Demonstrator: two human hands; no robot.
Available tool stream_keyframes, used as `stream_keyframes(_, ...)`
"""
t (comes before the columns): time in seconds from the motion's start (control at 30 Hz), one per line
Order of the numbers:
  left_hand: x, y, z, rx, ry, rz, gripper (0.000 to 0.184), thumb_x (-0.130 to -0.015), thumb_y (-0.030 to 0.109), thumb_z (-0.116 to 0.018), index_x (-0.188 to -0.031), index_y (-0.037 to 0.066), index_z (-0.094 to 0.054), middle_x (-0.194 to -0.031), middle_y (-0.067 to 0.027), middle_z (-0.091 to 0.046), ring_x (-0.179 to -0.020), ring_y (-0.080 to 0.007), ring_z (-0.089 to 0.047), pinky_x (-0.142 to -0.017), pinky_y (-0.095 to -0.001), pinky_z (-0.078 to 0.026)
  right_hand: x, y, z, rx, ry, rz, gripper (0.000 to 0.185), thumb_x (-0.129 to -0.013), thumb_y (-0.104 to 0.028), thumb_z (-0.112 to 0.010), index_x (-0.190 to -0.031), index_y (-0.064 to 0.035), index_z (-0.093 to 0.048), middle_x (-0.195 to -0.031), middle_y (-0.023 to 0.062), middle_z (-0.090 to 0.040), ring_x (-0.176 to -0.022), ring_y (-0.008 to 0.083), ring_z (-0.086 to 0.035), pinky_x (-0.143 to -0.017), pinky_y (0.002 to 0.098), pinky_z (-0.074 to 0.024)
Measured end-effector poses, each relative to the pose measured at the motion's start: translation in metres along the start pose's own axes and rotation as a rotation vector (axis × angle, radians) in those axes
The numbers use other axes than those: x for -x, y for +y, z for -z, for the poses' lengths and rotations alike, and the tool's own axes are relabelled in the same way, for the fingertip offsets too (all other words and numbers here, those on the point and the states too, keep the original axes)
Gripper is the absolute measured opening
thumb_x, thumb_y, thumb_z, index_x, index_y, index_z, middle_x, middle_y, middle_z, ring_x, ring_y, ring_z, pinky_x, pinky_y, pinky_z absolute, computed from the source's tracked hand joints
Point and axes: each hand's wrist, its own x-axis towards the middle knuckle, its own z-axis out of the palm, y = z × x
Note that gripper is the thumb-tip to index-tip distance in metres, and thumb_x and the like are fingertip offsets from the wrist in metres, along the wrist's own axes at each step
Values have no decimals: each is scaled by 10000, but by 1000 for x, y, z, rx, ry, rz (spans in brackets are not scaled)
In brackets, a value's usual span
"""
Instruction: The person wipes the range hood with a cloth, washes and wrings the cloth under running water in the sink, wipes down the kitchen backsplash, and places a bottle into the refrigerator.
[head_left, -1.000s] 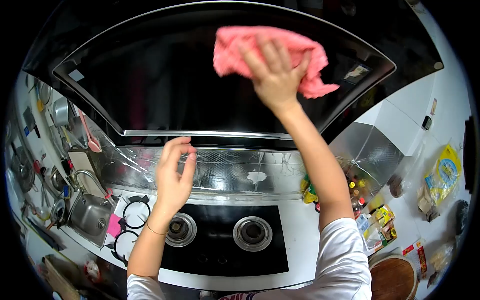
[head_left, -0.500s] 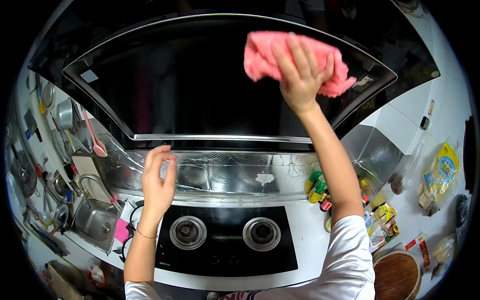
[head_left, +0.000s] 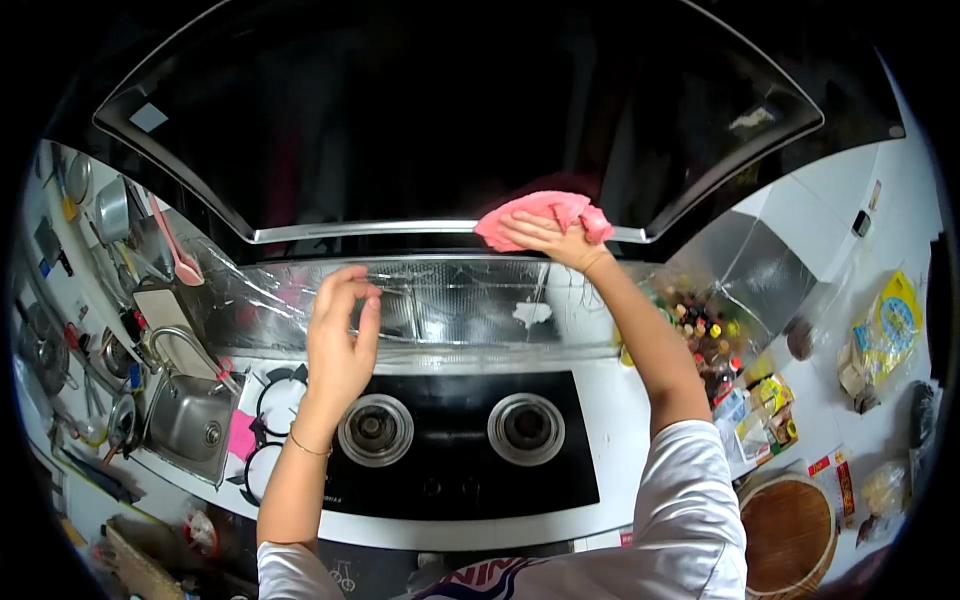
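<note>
A pink cloth (head_left: pixel 540 212) lies bunched under my right hand (head_left: pixel 558 240), which presses it against the lower silver edge of the black range hood (head_left: pixel 400 130). My fingers are stretched over the cloth and hold it to the panel. In front of the foil-covered backsplash (head_left: pixel 450 295), my left hand (head_left: pixel 345 325) hangs in the air with its fingers loosely curled and apart, nothing in them. Below both hands is the black two-burner gas stove (head_left: pixel 455 480).
Left of the stove are two black pan supports (head_left: pixel 280 405), a pink cloth piece (head_left: pixel 241 435) and a steel sink (head_left: pixel 195 430). Several bottles (head_left: pixel 710 345) and packets (head_left: pixel 765 410) crowd the right side. A round wooden board (head_left: pixel 790 535) stands at lower right.
My right hand has brought the pink cloth down and slightly left, from the hood's upper right to its lower edge. The view has shifted a little; my left hand stays raised and empty.
</note>
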Motion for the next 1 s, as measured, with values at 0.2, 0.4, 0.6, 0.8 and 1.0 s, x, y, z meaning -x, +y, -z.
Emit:
stream_keyframes(0.2,-17,28,-14,91,38,27,88,-862,67,-565,-919,5,-589,-1091,-159,-577,-1019,-305,-569,-874,-357,-444,-74,3,46,100,72,-111,591,-837,-125,-445,-1414,-181,-331,-1481,-28,-329,-1249,64,-447,-596,202,-436)
stream_keyframes(0.4,-34,69,-64,48,35,-269,123,-806,32,-587,-928,24,-599,-1106,-141,-576,-974,-311,-558,-866,-379,-420,-70,32,46,490,-7,198,565,-897,-167,-380,-1431,-46,-241,-1520,42,-219,-1372,131,-261,-1113,270,-250)
stream_keyframes(0.6,-10,23,-58,-61,-58,-99,113,-839,72,-561,-932,16,-591,-1127,-140,-572,-1011,-308,-548,-873,-378,-425,95,61,33,745,-158,262,682,-803,-199,-490,-1423,-11,-276,-1503,102,-267,-1331,137,-343,-861,275,-446)
stream_keyframes(0.8,-4,12,-52,-158,-94,-151,118,-841,73,-559,-938,10,-585,-1123,-148,-566,-1025,-326,-540,-880,-392,-412,143,45,50,-174,-440,-273,588,-868,-175,-365,-1445,-235,-273,-1502,-66,-267,-1354,98,-294,-957,480,-349)
stream_keyframes(1.0,-6,14,-73,-112,-106,-120,121,-841,92,-561,-935,21,-587,-1121,-130,-570,-1022,-327,-540,-885,-396,-409,154,34,71,-123,-146,-474,515,-802,-201,-462,-1316,-214,-488,-1404,-18,-429,-1292,137,-394,-1018,492,-299)
